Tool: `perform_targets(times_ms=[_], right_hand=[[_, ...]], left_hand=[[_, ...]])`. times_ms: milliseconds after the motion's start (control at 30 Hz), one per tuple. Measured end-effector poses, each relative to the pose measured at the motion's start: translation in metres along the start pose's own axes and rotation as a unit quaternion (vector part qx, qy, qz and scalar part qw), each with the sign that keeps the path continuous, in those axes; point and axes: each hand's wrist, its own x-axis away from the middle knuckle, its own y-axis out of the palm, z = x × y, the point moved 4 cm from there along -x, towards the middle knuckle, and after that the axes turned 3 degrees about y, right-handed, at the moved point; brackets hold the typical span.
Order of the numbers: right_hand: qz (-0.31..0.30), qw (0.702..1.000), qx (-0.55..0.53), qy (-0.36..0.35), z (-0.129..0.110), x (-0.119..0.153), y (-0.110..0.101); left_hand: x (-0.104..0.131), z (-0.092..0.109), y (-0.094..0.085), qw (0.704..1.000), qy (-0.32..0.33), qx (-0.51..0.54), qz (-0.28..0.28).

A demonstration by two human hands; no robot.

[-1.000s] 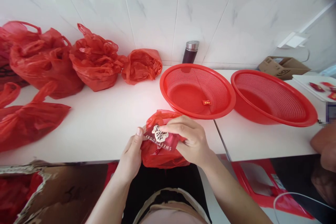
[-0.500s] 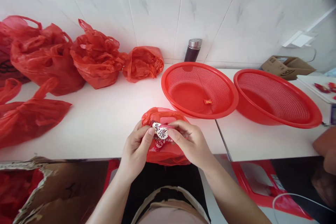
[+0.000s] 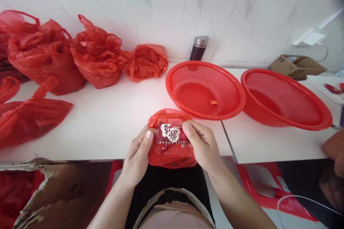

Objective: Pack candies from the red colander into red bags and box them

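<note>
A flat dark red candy packet, printed "SWEET SUGAR" with black characters on a white patch, lies face-up between my hands. My right hand pinches its right edge, thumb on top. At the left edge, my left hand is closed with its thumb forward and fingertips behind the packet. Directly under it is a red plastic bag at the table's front edge, its mouth spread. Another small red wrapper shows below the packet, partly covered.
Beyond the bag stand two red mesh baskets; the left one holds a small red packet. A dark flask is by the wall. Several red bags line the left. Another person's arm shows at right.
The packet, folded and tilted before, now lies flattened with more of its face showing. My right thumb has shifted to its upper right corner, and my hands are slightly farther apart.
</note>
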Motion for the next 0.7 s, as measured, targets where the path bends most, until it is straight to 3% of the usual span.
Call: perform_targets(times_ms=[167,333,500,700], right_hand=[[0.006,0.997,0.068,-0.027,-0.002,0.004,-0.001],[-0.013,0.978,0.171,-0.116,-0.014,0.006,0.004],[-0.018,0.964,0.191,-0.182,-0.019,0.007,0.005],[-0.017,0.956,0.203,-0.212,-0.021,0.008,0.004]], left_hand=[[0.000,-0.003,-0.004,1.000,0.002,0.016,-0.014],[-0.001,0.001,-0.007,0.998,0.018,-0.052,0.007],[-0.002,0.002,-0.010,0.997,0.039,-0.062,0.008],[0.000,0.002,-0.012,0.996,0.048,-0.068,0.017]])
